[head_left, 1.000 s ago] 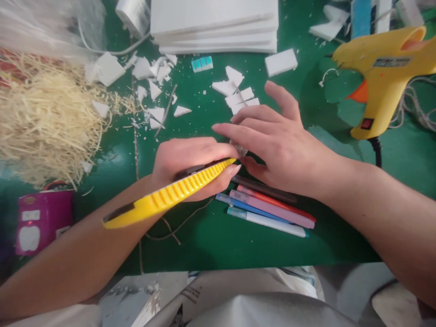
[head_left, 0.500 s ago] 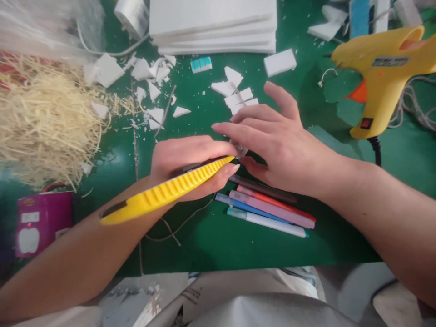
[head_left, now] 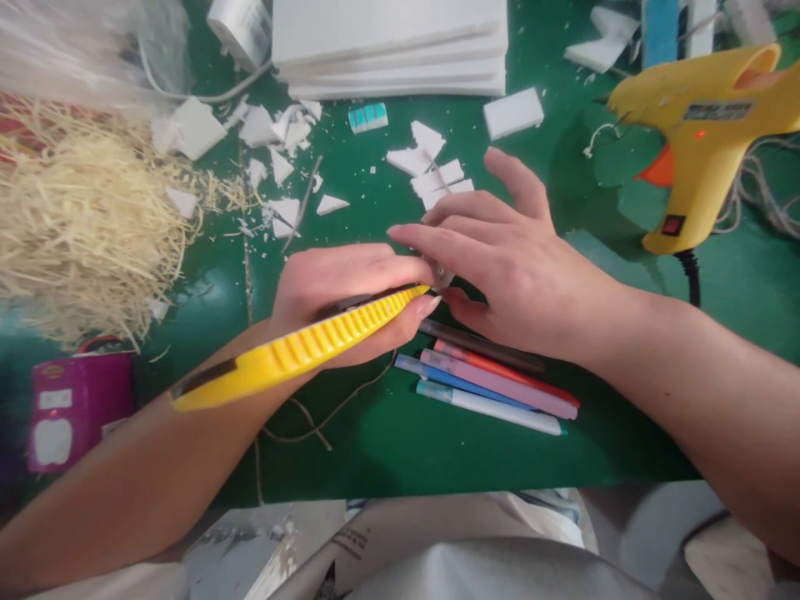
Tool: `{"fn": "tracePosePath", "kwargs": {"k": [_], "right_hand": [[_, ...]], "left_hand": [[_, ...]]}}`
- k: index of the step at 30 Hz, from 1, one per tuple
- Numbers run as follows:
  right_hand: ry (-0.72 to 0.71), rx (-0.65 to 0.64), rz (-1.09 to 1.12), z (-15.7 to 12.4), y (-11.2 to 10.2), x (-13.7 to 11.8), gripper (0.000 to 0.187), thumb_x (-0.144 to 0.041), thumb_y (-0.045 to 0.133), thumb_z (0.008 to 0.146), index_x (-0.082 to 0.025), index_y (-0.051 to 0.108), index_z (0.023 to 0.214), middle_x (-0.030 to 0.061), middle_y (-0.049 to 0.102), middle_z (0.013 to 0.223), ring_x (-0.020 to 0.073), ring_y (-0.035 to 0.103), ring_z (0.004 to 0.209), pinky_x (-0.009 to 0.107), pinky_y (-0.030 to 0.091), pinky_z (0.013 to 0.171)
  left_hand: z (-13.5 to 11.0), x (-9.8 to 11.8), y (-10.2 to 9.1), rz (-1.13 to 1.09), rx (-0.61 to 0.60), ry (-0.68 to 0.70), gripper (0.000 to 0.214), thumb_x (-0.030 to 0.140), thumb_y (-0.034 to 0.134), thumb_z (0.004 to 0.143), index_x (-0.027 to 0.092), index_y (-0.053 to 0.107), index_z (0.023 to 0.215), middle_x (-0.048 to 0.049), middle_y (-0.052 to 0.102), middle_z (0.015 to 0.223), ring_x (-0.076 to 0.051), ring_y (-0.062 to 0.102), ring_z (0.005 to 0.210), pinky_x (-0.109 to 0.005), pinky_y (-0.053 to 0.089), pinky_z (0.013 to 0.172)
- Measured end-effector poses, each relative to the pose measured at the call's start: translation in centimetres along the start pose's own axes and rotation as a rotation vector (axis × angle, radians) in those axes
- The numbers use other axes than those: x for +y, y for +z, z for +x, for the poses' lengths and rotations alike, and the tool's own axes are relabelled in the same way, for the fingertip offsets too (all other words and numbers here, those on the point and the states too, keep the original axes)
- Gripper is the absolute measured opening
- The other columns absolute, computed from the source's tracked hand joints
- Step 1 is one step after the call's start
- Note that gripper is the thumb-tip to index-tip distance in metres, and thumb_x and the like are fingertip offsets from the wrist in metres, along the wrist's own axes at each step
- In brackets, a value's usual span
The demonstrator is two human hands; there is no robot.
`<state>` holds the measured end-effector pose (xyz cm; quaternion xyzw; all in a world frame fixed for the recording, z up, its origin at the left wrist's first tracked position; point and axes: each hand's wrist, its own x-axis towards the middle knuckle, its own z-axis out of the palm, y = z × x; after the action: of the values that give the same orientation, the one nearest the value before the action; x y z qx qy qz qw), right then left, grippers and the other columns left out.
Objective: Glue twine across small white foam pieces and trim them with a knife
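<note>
Your left hand is clenched round the yellow knife, just above the pens. Its long axis runs lower-left to upper-right, tip at your right hand. Those fingers are spread over a mostly hidden scrap; can't tell if they grip it.

Pens just beside right hand

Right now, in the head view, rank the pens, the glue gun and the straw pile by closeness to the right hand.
1. The pens, just beside the right hand, on its near side.
2. The glue gun, off to its right.
3. The straw pile, far left.
</note>
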<state>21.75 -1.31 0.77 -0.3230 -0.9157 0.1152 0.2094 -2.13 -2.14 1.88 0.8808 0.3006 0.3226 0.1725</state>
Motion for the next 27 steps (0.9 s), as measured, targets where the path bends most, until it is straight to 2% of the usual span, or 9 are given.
{"fn": "tracePosePath", "kwargs": {"k": [4, 8, 13, 19, 24, 27], "right_hand": [[-0.001, 0.007, 0.011, -0.03, 0.07, 0.10, 0.057, -0.007, 0.051, 0.101, -0.021, 0.062, 0.155, 0.0095, 0.084, 0.127, 0.0289, 0.069, 0.139, 0.067, 0.024, 0.141], [0.009, -0.002, 0.018, -0.02, 0.10, 0.22, 0.062, -0.005, 0.055, 0.098, -0.021, 0.061, 0.157, 0.0096, 0.085, 0.128, 0.0316, 0.069, 0.139, 0.071, 0.025, 0.139], [0.019, -0.011, 0.022, 0.07, -0.02, 0.11, 0.061, -0.006, 0.054, 0.099, -0.024, 0.061, 0.158, 0.0073, 0.085, 0.129, 0.0303, 0.069, 0.139, 0.070, 0.024, 0.139], [0.031, -0.021, 0.016, 0.18, -0.22, -0.09, 0.061, -0.005, 0.055, 0.098, -0.021, 0.063, 0.156, 0.0100, 0.085, 0.128, 0.0329, 0.070, 0.139, 0.072, 0.025, 0.139], [0.019, -0.009, 0.022, 0.11, -0.12, 0.07, 0.064, -0.006, 0.055, 0.098, -0.028, 0.062, 0.158, 0.0069, 0.085, 0.128, 0.0325, 0.071, 0.138, 0.074, 0.025, 0.139], [0.016, -0.001, 0.015, 0.06, 0.04, 0.11, 0.063, -0.006, 0.055, 0.099, -0.026, 0.061, 0.158, 0.0070, 0.085, 0.128, 0.0320, 0.071, 0.138, 0.073, 0.025, 0.139]], "left_hand": [[-0.23, -0.13, -0.10, 0.008, 0.005, -0.018, 0.011, 0.021, 0.070, 0.104, 0.026, 0.079, 0.102, 0.0023, 0.087, 0.096, -0.014, 0.082, 0.081, -0.023, 0.068, 0.080], [-0.20, -0.30, -0.15, 0.001, 0.040, 0.030, 0.008, 0.019, 0.071, 0.105, 0.023, 0.078, 0.106, 0.0027, 0.086, 0.096, -0.009, 0.079, 0.080, -0.018, 0.067, 0.080], [-0.01, -0.47, -0.07, -0.025, 0.052, 0.031, 0.009, 0.025, 0.069, 0.106, 0.024, 0.078, 0.105, 0.0015, 0.088, 0.098, -0.011, 0.080, 0.082, -0.021, 0.069, 0.081], [0.08, -0.61, 0.13, -0.045, 0.051, 0.036, 0.007, 0.022, 0.072, 0.104, 0.024, 0.078, 0.103, 0.0002, 0.088, 0.096, -0.011, 0.081, 0.081, -0.019, 0.068, 0.082], [0.31, -0.72, 0.25, -0.018, 0.056, 0.088, 0.005, 0.020, 0.075, 0.101, 0.022, 0.079, 0.101, 0.0000, 0.088, 0.092, -0.011, 0.081, 0.078, -0.018, 0.067, 0.079], [0.53, -0.75, 0.15, -0.006, 0.050, 0.092, 0.005, 0.020, 0.074, 0.101, 0.021, 0.079, 0.100, -0.0009, 0.088, 0.091, -0.012, 0.081, 0.077, -0.017, 0.067, 0.078]]}}
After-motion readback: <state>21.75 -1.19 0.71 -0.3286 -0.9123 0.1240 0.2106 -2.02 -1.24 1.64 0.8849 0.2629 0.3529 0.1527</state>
